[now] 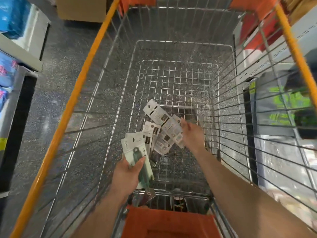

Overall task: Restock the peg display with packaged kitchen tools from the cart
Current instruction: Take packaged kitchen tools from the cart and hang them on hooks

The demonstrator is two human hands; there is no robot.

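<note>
I look down into a wire shopping cart [96, 93] with an orange rim. My left hand [127, 174] is shut on a carded green-handled kitchen tool [137, 152], with another white card fanned behind it. My right hand [189, 133] reaches into the basket, its fingers against a long white package [163, 117] that stands tilted; whether it grips the package is unclear. Several more white carded packages [155, 134] lie in a loose pile on the basket floor between both hands. The peg display is out of view.
Shelving with blue packs [12, 18] stands at the left of the aisle. A cardboard box [82, 7] sits on the speckled floor ahead. White shelving with green goods [288, 100] runs along the right. The cart's red child seat [164, 224] is right below me.
</note>
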